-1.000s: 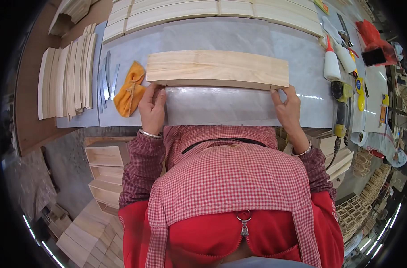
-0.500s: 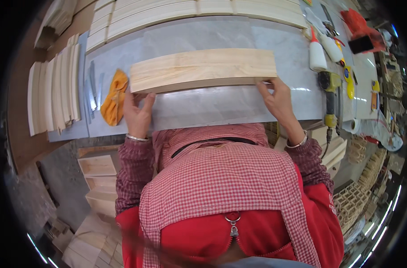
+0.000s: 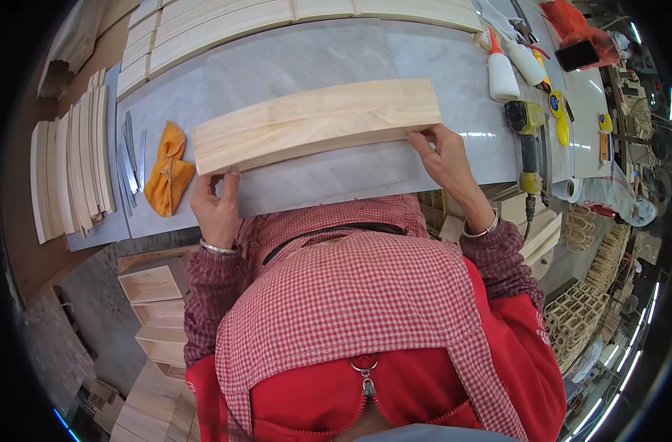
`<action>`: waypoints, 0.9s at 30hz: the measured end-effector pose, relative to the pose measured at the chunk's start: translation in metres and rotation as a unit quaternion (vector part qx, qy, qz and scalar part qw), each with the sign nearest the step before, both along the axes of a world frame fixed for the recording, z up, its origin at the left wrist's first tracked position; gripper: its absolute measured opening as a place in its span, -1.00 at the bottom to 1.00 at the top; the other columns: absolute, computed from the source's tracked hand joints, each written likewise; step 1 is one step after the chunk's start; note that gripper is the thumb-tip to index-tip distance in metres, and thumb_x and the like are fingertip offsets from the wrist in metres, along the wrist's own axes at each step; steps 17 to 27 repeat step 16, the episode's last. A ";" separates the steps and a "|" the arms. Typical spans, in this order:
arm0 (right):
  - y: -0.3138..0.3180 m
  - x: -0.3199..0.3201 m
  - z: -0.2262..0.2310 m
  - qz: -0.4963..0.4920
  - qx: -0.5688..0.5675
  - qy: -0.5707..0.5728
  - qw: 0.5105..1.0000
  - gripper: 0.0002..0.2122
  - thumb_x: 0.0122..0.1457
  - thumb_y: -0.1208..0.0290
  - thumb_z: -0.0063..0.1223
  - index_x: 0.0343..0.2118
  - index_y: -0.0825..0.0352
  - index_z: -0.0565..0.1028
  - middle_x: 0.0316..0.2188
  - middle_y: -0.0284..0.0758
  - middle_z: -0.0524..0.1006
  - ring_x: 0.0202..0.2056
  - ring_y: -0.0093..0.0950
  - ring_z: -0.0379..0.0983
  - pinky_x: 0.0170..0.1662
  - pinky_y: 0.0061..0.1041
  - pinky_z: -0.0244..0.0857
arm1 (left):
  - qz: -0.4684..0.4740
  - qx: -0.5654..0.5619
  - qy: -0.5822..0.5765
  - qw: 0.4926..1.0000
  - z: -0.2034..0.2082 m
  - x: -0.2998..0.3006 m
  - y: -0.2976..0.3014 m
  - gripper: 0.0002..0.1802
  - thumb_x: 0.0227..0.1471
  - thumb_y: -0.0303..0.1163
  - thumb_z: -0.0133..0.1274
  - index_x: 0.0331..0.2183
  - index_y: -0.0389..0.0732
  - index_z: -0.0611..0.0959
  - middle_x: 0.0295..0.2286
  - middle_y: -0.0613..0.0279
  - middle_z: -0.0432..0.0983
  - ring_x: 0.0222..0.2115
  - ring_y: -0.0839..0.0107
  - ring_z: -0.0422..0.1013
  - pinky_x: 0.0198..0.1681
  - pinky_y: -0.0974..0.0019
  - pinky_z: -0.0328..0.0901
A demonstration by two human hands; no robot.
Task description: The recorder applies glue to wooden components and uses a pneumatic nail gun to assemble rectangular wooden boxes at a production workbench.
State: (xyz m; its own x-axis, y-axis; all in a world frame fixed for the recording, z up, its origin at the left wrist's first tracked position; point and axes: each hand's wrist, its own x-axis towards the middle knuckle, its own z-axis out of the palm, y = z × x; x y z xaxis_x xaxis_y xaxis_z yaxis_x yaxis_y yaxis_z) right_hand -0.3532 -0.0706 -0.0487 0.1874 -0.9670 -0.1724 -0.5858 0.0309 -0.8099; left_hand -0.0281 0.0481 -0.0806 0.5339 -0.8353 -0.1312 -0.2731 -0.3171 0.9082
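A long pale wooden piece, board-like with a thick near edge, lies crosswise in front of me over the grey marbled tabletop. Its left end sits a little nearer to me than its right. My left hand grips the near left corner, thumb at the edge and fingers partly hidden beneath. At the near right corner my right hand pinches the wood between thumb and fingers. Just left of the piece rests a bunched orange cloth.
Thin metal strips lie beside a row of upright wooden slats on the left. Long boards line the far edge. To the right are a white glue bottle, a yellow-black power drill and a phone. Wooden boxes stand below left.
The wooden piece has tilted slightly, its left end coming nearer to me, with both hands still on it. The whole view has shifted a little, moving the bench things leftward.
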 end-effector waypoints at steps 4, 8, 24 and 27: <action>0.023 -0.019 0.002 -0.014 0.006 -0.001 1.000 -0.77 0.08 0.43 0.02 -0.27 0.50 0.48 -0.47 -0.24 0.54 -0.49 -0.48 0.38 -0.43 -0.58 0.24 | -0.002 0.007 0.053 0.999 0.013 -0.026 0.025 -0.65 0.00 -0.47 0.10 -0.13 -0.37 0.51 -0.28 0.04 0.52 -0.31 0.37 0.41 -0.21 0.41 0.28; 0.038 -0.031 -0.001 -0.031 0.006 -0.011 0.999 -0.77 0.09 0.43 0.02 -0.26 0.50 0.48 -0.47 -0.27 0.53 -0.49 -0.50 0.38 -0.42 -0.59 0.24 | -0.012 0.000 0.090 0.996 0.012 -0.040 0.042 -0.62 0.02 -0.47 0.09 -0.10 -0.37 0.48 -0.26 0.04 0.51 -0.31 0.37 0.41 -0.21 0.40 0.29; 0.037 -0.031 0.017 -0.001 0.052 -0.012 0.999 -0.74 0.12 0.42 0.02 -0.17 0.47 0.48 -0.42 -0.28 0.54 -0.41 -0.52 0.40 -0.34 -0.63 0.27 | -0.056 -0.002 0.028 0.998 0.018 -0.025 0.049 -0.59 0.07 -0.43 0.05 -0.04 -0.35 0.43 -0.21 0.03 0.49 -0.26 0.34 0.42 -0.16 0.38 0.30; 0.037 -0.031 0.017 -0.001 0.052 -0.012 0.999 -0.74 0.12 0.42 0.02 -0.17 0.47 0.48 -0.42 -0.28 0.54 -0.41 -0.52 0.40 -0.34 -0.63 0.27 | -0.056 -0.002 0.028 0.998 0.018 -0.025 0.049 -0.59 0.07 -0.43 0.05 -0.04 -0.35 0.43 -0.21 0.03 0.49 -0.26 0.34 0.42 -0.16 0.38 0.30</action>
